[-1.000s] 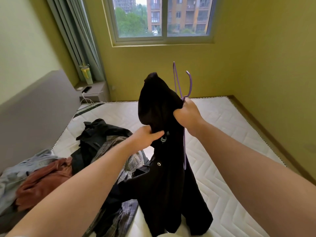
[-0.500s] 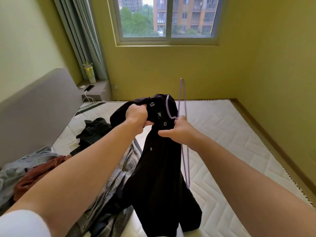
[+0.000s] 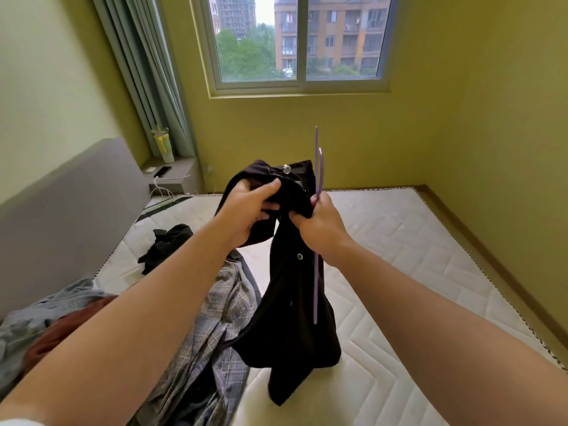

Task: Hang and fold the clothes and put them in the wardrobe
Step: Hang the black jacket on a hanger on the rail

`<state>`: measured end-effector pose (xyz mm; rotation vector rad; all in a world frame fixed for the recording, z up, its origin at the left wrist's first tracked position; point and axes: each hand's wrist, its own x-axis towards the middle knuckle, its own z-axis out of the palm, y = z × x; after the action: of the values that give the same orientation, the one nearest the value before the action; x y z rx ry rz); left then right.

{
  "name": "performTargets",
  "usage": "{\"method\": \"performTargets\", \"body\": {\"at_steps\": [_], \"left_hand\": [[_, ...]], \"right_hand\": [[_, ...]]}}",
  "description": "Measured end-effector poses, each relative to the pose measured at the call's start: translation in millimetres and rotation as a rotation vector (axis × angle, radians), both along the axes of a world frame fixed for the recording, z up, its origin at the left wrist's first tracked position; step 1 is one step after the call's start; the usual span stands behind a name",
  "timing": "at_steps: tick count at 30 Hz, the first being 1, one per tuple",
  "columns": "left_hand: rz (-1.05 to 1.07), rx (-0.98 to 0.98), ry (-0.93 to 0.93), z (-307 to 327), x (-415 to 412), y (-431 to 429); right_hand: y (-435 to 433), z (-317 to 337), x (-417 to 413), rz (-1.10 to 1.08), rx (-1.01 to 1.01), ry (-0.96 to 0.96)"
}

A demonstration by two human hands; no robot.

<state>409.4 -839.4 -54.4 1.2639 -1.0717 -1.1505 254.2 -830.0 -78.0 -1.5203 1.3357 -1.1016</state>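
Jacket [image 3: 295, 302], black, hanging below your fingers — left hand [image 3: 252, 210] has moved up to clutch its collar, right hand [image 3: 321, 224] grips purple hanger [image 3: 318, 173] and cloth just beside — hanger seemingly not yet inside.

A black jacket [image 3: 295, 302] with silver snaps is gripped by the left hand [image 3: 246, 210], and a lilac hanger [image 3: 316, 281] is seen at the right hand [image 3: 319, 222]. Below the left hand a shirt [image 3: 221, 318] checked in grey and white is seen, with a black heap [image 3: 167, 245] to its left. Further left lie a rust-brown garment [image 3: 61, 330] and a blue-grey garment [image 3: 37, 321]. Under the hands a white mattress [image 3: 384, 241] is quilted in zigzags. Yellow-green walls [image 3: 338, 133] are seen beyond the hands.
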Motion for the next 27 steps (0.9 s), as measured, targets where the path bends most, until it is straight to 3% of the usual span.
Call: {"method": "performTargets", "body": {"at_steps": [5,10,14,20,22,27], "left_hand": [[-0.011,0.112,-0.228,-40,7,12],[-0.258,0.115,-0.017,-58,-4,20],[-0.378,0.272,0.119,-73,0,18],[-0.190,0.348,0.098,-104,13,10],[-0.084,0.368,0.030,-111,20,2],[0.024,0.232,-0.431,-118,33,-26]], "right_hand": [[-11,1,-8,-0.084,-0.015,-0.054],[-10,-8,-10,0.052,0.075,-0.104],[-9,-15,-17,0.031,0.172,-0.138],[-10,-16,-46,-0.302,0.138,0.016],[-8,-16,-62,-0.364,0.100,0.119],[7,-24,-112,-0.534,0.073,0.373]]}}
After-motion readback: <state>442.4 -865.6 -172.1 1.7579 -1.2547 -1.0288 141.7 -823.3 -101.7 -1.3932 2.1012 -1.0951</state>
